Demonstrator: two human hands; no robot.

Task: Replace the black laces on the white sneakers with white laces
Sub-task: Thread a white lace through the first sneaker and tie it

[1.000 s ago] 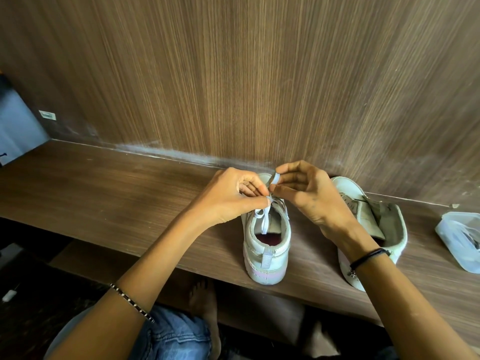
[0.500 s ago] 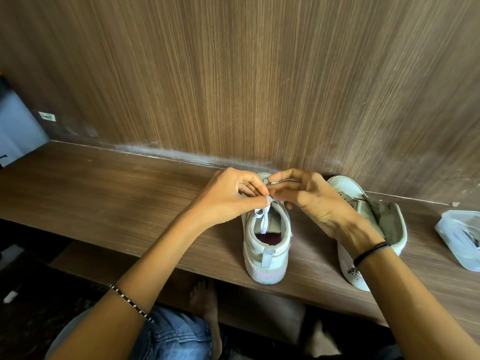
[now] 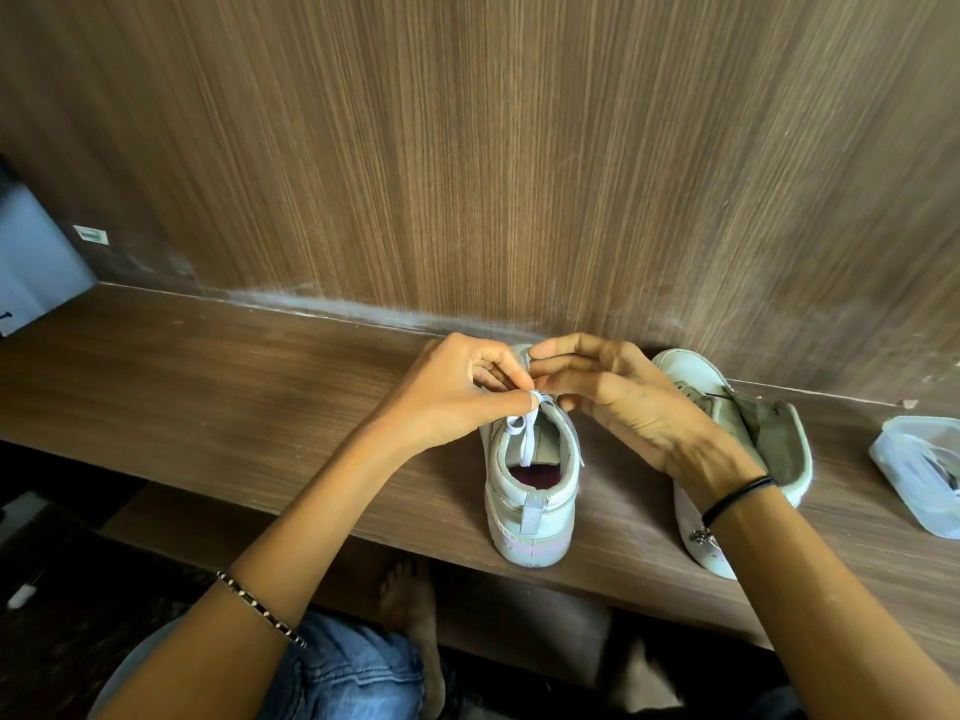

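Observation:
A white sneaker point(image 3: 530, 506) stands on the wooden shelf point(image 3: 218, 387), heel toward me. A white lace point(image 3: 525, 433) is threaded at its top, with a small loop and an end hanging into the opening. My left hand point(image 3: 452, 397) pinches the lace between thumb and forefinger above the tongue. My right hand point(image 3: 618, 392) is curled over the front of the shoe, fingertips meeting the left hand at the lace. The second white sneaker point(image 3: 753, 433) lies to the right, partly hidden by my right wrist, with no lace that I can see.
A clear plastic bag point(image 3: 919, 475) with something white inside lies at the shelf's right edge. A wood-grain wall point(image 3: 519, 174) rises right behind the shoes. Long bare shelf stretches to the left. My knees in jeans point(image 3: 343, 672) are below the shelf's front edge.
My right hand has come down and closer to the left hand, so the fingertips now meet at the lace. The sneaker and the left hand have stayed put.

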